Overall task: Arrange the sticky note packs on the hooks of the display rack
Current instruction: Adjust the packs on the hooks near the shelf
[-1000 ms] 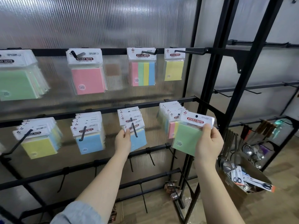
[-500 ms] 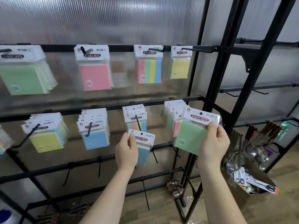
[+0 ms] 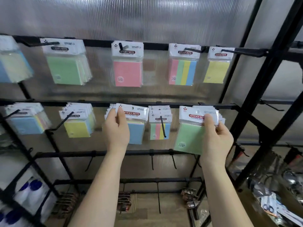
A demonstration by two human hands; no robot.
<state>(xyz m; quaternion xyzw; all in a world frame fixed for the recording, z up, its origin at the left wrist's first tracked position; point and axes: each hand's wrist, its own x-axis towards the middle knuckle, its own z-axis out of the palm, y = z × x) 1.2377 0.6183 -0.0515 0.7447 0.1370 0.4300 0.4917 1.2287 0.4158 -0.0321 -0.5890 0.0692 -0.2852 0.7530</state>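
Left hand pinches the header card of a blue sticky note pack, now raised from below the middle rail to rail height, left of the striped pack's hook. Right hand still grips the green sticky note pack by its header, just beside the rightmost stack

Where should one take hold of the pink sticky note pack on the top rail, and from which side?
Grip the pink sticky note pack by its white header card, pinching the edge beside the hook hole, coming from the front. The card is flat and stiff, it hangs upright facing outward, and the hook points forward, so it probably slides off toward you.
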